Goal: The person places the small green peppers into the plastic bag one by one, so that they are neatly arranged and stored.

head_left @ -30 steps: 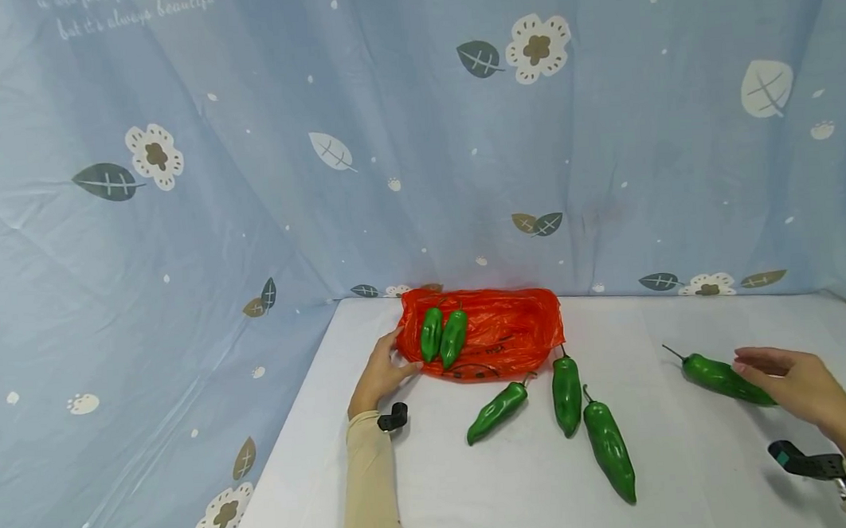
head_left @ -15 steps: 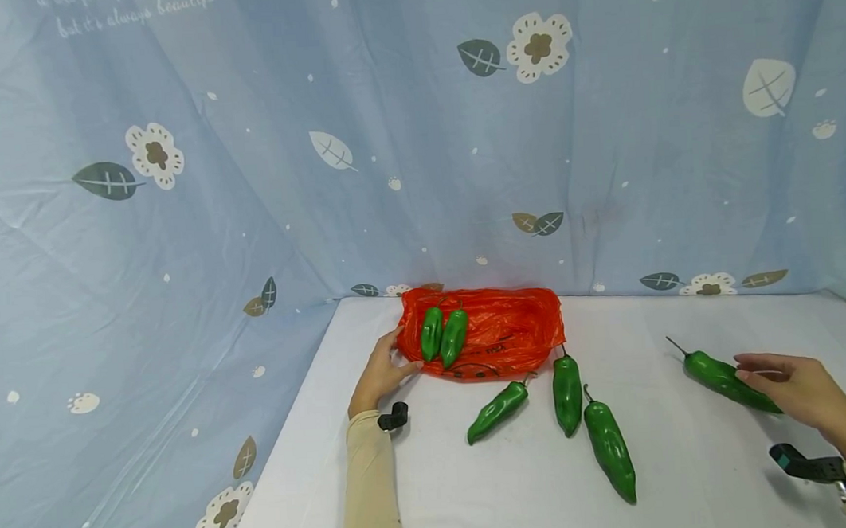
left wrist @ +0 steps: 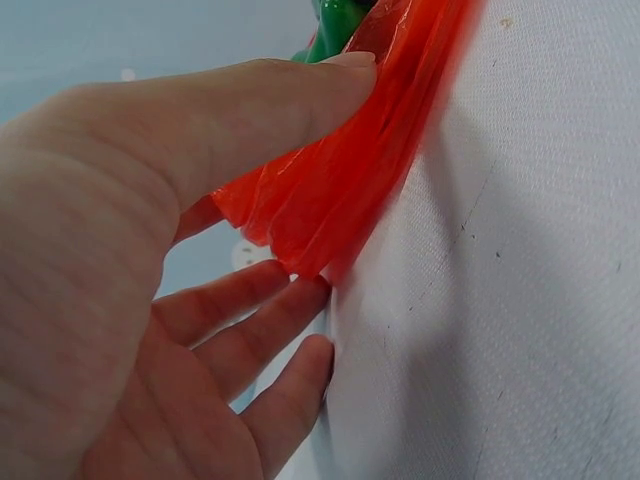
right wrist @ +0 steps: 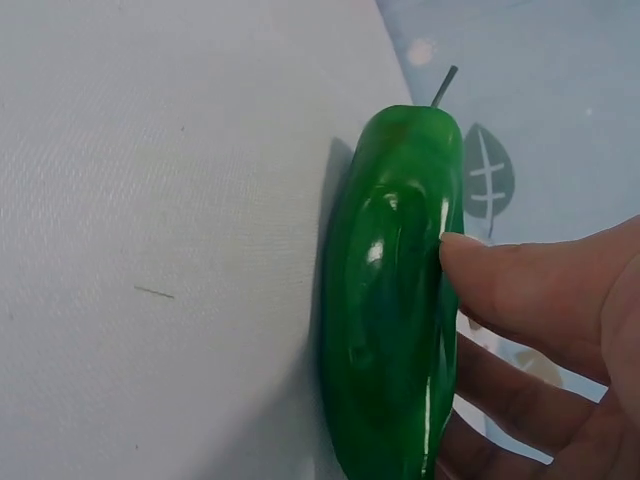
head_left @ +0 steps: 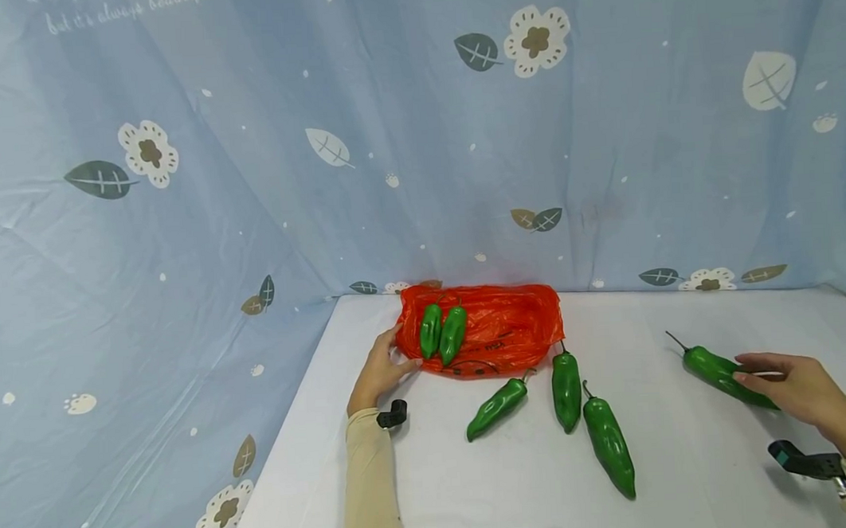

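Observation:
At its left end, the red plastic bag (head_left: 513, 331) is held by my left hand (head_left: 380, 371). In the left wrist view the thumb (left wrist: 300, 95) lies against the red film and the other fingers bend around the far side; the index finger is partly hidden. Two green peppers (head_left: 452, 336) lie on the bag's left part. Over on the right, my right hand (head_left: 795, 384) grips a long green pepper (head_left: 711, 367) lying on the white cloth. The right wrist view shows the thumb (right wrist: 490, 275) on this pepper (right wrist: 390, 270), with fingers partly hidden behind it.
Between the hands, a slim green pepper (head_left: 498, 407), another near the bag's right corner (head_left: 566, 390) and a larger one (head_left: 610, 447) lie on the white tablecloth (head_left: 493, 499). A blue patterned curtain (head_left: 418, 176) hangs behind and at the left.
The right hand's pepper has shifted slightly to the right and turned a little. My left hand and the bag stay put. The head view has tilted slightly.

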A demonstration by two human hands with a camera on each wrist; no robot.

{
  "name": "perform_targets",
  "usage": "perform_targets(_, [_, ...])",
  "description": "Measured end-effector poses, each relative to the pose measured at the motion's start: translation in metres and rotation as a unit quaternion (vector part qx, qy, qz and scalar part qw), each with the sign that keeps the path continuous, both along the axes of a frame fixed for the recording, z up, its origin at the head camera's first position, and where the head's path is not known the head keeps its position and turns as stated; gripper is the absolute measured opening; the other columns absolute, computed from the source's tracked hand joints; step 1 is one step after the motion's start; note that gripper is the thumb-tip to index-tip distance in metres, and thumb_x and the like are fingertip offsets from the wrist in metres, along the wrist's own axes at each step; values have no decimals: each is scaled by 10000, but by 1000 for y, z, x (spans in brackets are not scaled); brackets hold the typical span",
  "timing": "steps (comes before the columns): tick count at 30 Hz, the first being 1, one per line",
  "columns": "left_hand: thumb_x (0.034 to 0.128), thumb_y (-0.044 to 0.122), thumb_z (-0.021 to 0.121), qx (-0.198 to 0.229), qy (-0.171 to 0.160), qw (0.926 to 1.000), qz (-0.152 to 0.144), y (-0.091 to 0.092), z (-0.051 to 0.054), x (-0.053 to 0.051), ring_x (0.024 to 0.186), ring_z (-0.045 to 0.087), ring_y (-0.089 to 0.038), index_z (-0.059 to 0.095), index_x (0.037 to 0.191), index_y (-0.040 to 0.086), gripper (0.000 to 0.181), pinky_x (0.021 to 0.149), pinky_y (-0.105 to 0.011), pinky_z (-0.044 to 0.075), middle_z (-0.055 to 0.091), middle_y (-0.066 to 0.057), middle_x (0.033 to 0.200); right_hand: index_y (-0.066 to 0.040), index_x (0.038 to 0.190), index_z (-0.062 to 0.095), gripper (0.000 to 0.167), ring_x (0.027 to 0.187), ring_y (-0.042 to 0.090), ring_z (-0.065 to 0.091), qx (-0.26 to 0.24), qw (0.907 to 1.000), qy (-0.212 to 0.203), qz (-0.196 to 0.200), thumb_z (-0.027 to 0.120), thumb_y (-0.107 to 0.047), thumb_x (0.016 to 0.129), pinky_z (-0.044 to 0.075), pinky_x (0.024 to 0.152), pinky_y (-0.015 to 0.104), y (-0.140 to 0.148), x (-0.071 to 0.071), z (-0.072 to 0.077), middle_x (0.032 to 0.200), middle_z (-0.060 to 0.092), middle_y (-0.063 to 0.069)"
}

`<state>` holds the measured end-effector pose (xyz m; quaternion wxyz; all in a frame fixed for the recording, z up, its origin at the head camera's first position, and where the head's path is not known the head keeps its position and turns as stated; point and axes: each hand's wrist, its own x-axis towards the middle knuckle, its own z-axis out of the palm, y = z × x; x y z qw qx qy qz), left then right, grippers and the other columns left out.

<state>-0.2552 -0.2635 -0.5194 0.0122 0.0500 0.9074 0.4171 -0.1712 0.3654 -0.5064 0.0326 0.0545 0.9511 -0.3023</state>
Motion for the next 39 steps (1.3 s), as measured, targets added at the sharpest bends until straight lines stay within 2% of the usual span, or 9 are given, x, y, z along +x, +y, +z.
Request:
perform_targets(11, [863, 189, 832, 28, -114, 9999, 107, 1, 2, 1, 1460, 449, -389, 379, 1596, 117, 864, 1234, -580, 365, 463, -179, 1568, 221, 1344, 487, 691, 1102, 640, 532, -33, 9990, -414, -132, 623, -381, 1031, 578, 682, 437, 2, -2, -4, 1339, 494, 477])
perform_targets(19, [861, 206, 833, -14, -161, 9998, 145, 1, 2, 2, 1473, 438, -393, 377, 1599, 130, 871, 1233, -586, 364, 436, -169, 1600, 237, 1327, 491, 737, 1029, 574, 590, -115, 9975, -696, -96, 643, -412, 1011, 581, 656, 389, 4, -4, -5, 1292, 527, 472])
perform_targets(25, [856, 199, 832, 70, -181, 9996, 185, 2, 4, 2, 1469, 439, -392, 377, 1598, 129, 873, 1241, -589, 349, 446, -171, 1587, 256, 1350, 450, 846, 1042, 568, 588, -196, 9946, -1022, -43, 632, -492, 1002, 581, 688, 389, 7, -4, -4, 1313, 490, 489])
perform_targets(32, [858, 191, 832, 64, -159, 9997, 157, 3, 4, 1, 1468, 443, -381, 380, 1597, 132, 869, 1243, -575, 354, 459, -168, 1575, 268, 1355, 422, 835, 968, 462, 645, -319, 9926, -1166, -139, 634, -461, 1007, 616, 689, 395, 15, -6, -13, 1297, 476, 498])
perform_targets(39, [852, 175, 838, 42, -156, 9998, 140, 3, 3, 3, 1477, 430, -390, 389, 1593, 129, 867, 1244, -589, 344, 459, -170, 1577, 244, 1363, 434, 719, 1005, 489, 609, -583, 9905, -1206, -325, 665, -338, 1008, 637, 729, 410, 22, -9, -28, 1294, 484, 487])
